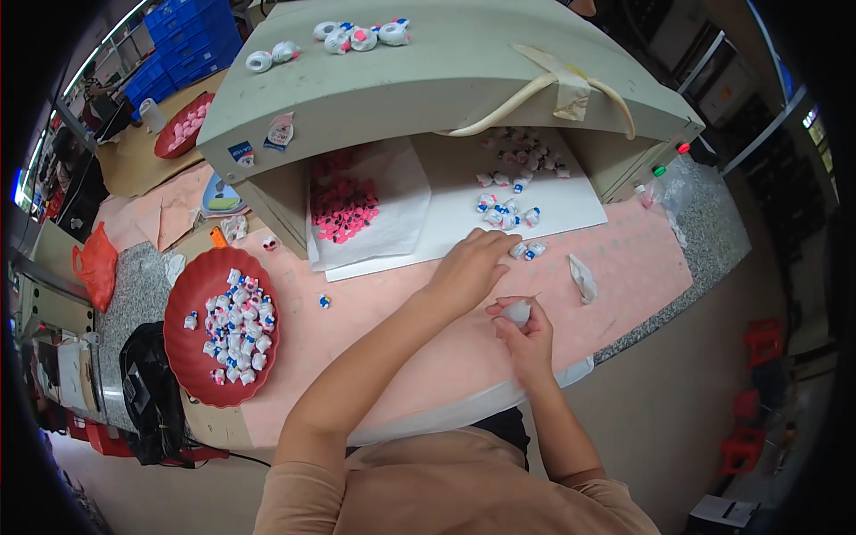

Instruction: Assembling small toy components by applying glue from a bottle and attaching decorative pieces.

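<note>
My left hand [474, 269] reaches over the front edge of a white board [446, 241], fingers bent and apart from the thumb. Its fingertips are beside a few small white-and-blue figures [528, 251]; whether they touch is hard to see. Closer to me, my right hand [526, 337] is closed around a small whitish squeeze bottle [515, 312] with a thin needle-like tip pointing up. More white-and-blue figures [504, 214] sit on the board inside a grey-green box-like housing [374, 107]. Pink pieces with dark spots [346, 209] lie on white paper at its left.
A red scalloped bowl [176, 357] full of figures stands at left on the pink table cover [357, 321]. One figure [324, 301] lies alone beside it. A crumpled white tissue [582, 278] is at right. White ring-shaped pieces [364, 38] rest atop the housing. Blue crates [183, 40] stand behind.
</note>
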`<state>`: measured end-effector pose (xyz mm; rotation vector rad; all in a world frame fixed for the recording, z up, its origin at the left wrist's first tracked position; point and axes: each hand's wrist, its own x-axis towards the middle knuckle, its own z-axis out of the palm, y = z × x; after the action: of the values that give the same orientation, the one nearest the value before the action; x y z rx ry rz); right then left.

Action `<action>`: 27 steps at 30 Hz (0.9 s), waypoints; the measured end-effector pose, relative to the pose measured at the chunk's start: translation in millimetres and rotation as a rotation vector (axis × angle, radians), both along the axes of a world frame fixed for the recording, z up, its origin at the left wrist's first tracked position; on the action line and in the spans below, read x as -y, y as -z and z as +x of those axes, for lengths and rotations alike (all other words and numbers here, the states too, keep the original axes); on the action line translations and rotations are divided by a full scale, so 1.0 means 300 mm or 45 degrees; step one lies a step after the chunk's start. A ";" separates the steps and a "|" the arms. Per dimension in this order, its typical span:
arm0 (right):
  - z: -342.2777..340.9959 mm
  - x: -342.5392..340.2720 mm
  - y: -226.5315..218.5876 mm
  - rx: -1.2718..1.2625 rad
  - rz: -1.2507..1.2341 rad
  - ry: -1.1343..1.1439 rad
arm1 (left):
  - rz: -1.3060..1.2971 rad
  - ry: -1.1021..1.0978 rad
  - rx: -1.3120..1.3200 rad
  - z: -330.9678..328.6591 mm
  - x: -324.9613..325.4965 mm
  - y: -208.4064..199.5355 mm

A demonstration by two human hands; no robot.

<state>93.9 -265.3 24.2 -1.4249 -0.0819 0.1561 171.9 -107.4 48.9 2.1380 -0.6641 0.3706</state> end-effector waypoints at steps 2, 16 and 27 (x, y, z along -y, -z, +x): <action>-0.009 -0.025 -0.014 -0.012 0.047 0.045 | 0.102 0.041 0.009 0.078 0.044 0.077; -0.037 -0.057 0.056 0.227 0.214 0.136 | -1.619 -0.042 -1.263 -0.354 -0.265 0.019; -0.079 -0.211 0.032 0.830 -0.312 0.006 | -1.178 -0.448 -0.803 -0.502 -0.284 0.146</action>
<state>70.2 -202.1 14.7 -1.6735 -0.6118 -0.3186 21.2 -22.2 5.1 1.3286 0.2406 0.1188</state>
